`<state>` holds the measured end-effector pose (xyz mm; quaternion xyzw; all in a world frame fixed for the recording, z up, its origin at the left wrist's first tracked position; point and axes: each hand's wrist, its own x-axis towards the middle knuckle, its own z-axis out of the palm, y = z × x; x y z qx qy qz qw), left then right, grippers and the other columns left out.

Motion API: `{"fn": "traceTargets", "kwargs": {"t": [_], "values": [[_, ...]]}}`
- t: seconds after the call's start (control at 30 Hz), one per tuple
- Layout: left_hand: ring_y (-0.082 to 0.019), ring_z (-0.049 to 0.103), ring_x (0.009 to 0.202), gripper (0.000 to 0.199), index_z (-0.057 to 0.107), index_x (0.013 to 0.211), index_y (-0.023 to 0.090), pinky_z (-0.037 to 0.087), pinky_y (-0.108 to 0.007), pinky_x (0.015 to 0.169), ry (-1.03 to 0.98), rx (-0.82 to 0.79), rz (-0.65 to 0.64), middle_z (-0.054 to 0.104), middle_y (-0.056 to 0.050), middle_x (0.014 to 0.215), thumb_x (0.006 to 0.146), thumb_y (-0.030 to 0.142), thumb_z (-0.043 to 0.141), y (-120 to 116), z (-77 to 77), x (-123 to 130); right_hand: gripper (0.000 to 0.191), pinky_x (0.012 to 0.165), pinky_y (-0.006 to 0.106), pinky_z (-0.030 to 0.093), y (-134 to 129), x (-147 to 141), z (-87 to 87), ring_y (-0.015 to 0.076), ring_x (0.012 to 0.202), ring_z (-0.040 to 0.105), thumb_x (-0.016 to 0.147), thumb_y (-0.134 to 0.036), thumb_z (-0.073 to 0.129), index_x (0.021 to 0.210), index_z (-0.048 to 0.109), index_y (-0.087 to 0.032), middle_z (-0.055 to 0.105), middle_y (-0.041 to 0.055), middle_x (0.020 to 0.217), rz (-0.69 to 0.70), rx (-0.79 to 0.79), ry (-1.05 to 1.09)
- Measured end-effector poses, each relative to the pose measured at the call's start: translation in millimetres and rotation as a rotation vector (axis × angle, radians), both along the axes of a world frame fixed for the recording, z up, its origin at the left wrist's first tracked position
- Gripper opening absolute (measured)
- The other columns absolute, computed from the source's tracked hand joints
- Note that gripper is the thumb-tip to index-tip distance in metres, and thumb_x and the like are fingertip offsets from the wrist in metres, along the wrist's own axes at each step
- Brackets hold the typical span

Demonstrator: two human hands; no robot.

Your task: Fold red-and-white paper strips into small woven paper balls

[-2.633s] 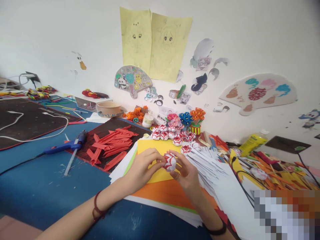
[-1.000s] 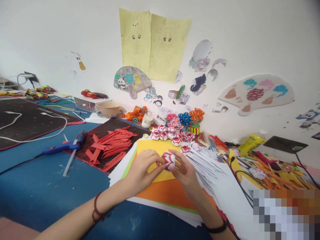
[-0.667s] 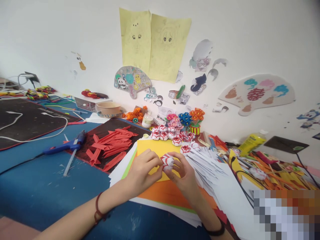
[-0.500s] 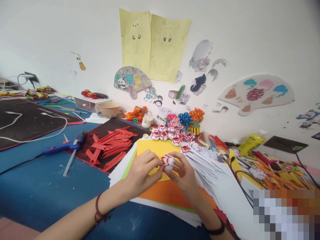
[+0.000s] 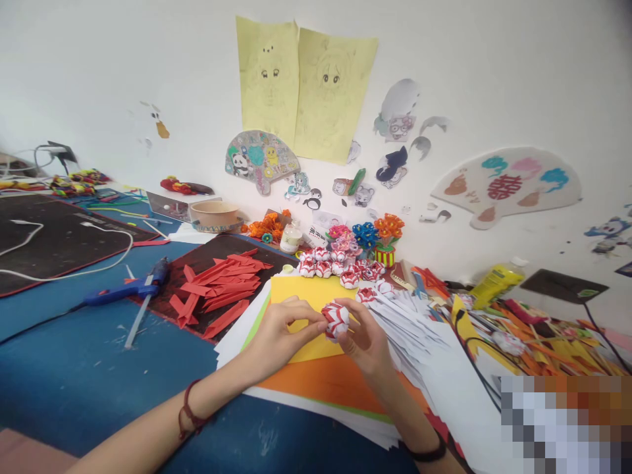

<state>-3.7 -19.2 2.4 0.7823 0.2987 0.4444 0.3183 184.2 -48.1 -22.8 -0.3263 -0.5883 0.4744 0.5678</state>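
Note:
Between my two hands is a small red-and-white folded paper ball, held above a stack of coloured paper. My right hand grips it from the right with curled fingers and thumb. On its left side, the thumb and forefinger of my left hand pinch together at the ball's edge. Yellow paper and orange paper lie underneath. Similar red-and-white paper balls are grouped just beyond. White folded paper strips fan out to the right of my right hand.
Red folded strips lie on a dark mat at left, beside a blue glue gun. Farther back are a round bowl and paper flowers. A yellow bottle and cluttered scraps fill the right side.
The paper ball has turned, showing more of its red bands, and shifted slightly right. My left fingers have drawn closer together into a pinch at its left edge.

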Motion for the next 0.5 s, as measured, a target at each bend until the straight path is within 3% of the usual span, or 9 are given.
{"fn": "traceTargets", "kwargs": {"t": [0.27,0.5], "values": [[-0.015,0.058,0.072,0.021,0.075,0.083,0.019,0.042,-0.026,0.065,-0.03,-0.103,-0.045,0.072,-0.004,0.081,0.089,0.035,0.063,0.5,1.1,1.4,0.043,0.079,0.038,0.058,-1.3,-0.8,3.9,0.0251,0.099,0.066,0.079,-0.041,0.075,0.116,0.058,-0.026,0.064,0.008,0.112,0.006,-0.045,0.037],[-0.012,0.054,0.071,0.022,0.07,0.081,0.018,0.041,-0.025,0.067,0.008,-0.036,-0.032,0.068,-0.002,0.08,0.093,0.032,0.057,-1.5,-1.0,1.8,0.039,0.081,0.037,0.058,-1.2,-0.2,4.1,0.023,0.099,0.065,0.081,-0.038,0.074,0.116,0.058,-0.027,0.064,0.0068,0.11,0.056,-0.029,0.033]]}}
